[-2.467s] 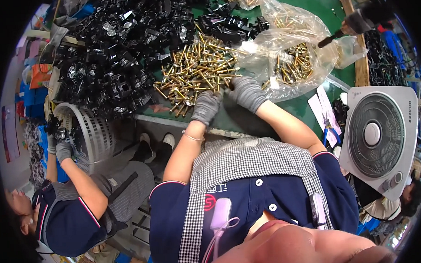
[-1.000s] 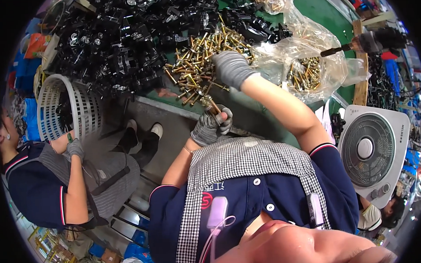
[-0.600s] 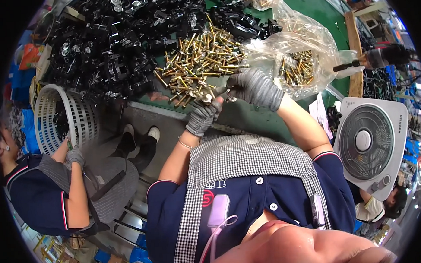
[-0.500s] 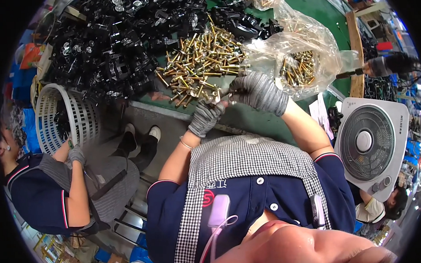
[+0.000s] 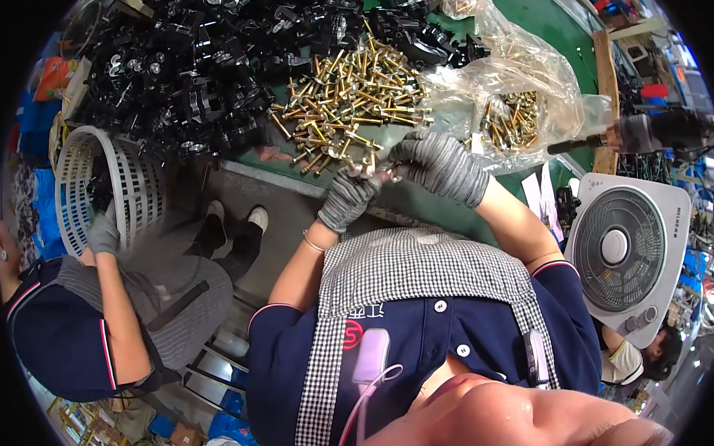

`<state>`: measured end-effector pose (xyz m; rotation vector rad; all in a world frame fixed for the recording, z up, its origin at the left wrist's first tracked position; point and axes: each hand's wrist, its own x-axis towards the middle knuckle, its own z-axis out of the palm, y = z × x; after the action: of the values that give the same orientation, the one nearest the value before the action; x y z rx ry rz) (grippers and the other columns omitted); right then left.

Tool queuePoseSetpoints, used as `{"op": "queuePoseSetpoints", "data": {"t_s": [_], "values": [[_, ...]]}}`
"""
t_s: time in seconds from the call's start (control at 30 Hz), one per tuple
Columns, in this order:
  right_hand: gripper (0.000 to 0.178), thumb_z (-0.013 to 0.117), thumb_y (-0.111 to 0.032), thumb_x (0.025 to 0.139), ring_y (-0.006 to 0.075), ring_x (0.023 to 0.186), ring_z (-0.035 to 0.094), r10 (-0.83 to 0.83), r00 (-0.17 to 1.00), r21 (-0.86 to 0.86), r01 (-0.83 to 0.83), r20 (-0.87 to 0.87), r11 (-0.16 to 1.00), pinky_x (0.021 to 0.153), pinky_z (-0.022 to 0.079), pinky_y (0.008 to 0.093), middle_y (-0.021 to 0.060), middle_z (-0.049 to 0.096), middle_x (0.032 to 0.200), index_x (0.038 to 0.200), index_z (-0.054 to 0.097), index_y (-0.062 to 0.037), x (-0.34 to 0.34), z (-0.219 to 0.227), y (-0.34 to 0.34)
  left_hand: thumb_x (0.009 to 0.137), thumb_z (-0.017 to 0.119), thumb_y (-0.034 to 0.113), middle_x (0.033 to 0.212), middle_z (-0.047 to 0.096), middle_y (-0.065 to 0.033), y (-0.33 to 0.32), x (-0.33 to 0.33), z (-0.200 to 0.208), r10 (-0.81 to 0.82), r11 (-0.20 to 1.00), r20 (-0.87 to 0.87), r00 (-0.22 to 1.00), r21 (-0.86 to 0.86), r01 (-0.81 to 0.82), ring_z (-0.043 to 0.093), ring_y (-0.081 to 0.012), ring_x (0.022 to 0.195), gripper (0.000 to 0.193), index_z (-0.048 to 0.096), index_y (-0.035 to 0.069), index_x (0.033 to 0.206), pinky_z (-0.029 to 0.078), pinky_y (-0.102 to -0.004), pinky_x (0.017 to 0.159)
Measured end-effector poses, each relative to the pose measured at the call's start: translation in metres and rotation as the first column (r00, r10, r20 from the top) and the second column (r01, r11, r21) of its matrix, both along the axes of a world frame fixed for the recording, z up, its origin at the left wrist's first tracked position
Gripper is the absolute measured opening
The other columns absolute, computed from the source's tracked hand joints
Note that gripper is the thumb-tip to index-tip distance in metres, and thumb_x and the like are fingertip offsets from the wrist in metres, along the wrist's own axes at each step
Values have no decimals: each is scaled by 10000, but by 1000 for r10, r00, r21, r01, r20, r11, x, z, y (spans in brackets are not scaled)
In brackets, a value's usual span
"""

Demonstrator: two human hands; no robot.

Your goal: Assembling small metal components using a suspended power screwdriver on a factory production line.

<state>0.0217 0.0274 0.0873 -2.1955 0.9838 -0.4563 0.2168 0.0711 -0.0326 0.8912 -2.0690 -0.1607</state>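
Note:
In front of my chest, both gloved hands meet fingertip to fingertip at the near edge of a pile of brass-coloured bolts (image 5: 345,94). My left hand (image 5: 348,200) is closed, with a bolt (image 5: 370,161) showing at its fingers. Bent over from the right, my right hand (image 5: 445,165) pinches a small shiny metal piece (image 5: 395,174) against the left fingertips; its exact kind is too small to make out. Both hands wear grey knit gloves with the left thumb tip bare.
Black metal-and-plastic parts (image 5: 202,79) are heaped at the far left of the green table (image 5: 576,66). A clear plastic bag (image 5: 540,67) with more bolts lies right. A grey fan (image 5: 633,245) and a power tool (image 5: 653,132) are at the right. A co-worker holds a white basket (image 5: 116,192).
My hands stay together at the pile, the right fingers shifting slightly. At the left, the co-worker's gloved hand has moved up to the basket's rim.

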Motion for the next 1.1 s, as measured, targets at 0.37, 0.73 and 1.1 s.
{"op": "queuePoseSetpoints", "data": {"t_s": [0.37,0.73,1.1], "values": [[247,631,-159,788,328,712,593,-400,867,680,101,298,726,631,493,369,145,597,766,980,591,-8,18,-33,-12,842,636,248,647,560,-4,26,-2,48,462,15,-553,693,786,618,472,-49,479,209,565,58,892,364,-195,419],[172,663,-163,763,324,697,599,-233,966,-164,213,-110,963,613,482,379,155,609,760,874,618,-39,-17,-7,-9,870,606,253,688,579,7,12,-6,56,628,147,-497,599,831,536,463,-30,485,203,603,74,965,355,-175,411],[140,644,-157,757,321,650,605,-381,923,-142,384,47,912,586,483,383,134,603,696,854,627,-58,-81,41,33,862,601,237,791,646,-54,-35,-86,46,-344,821,-122,931,442,361,600,-176,681,239,611,36,991,469,-304,634]]}}
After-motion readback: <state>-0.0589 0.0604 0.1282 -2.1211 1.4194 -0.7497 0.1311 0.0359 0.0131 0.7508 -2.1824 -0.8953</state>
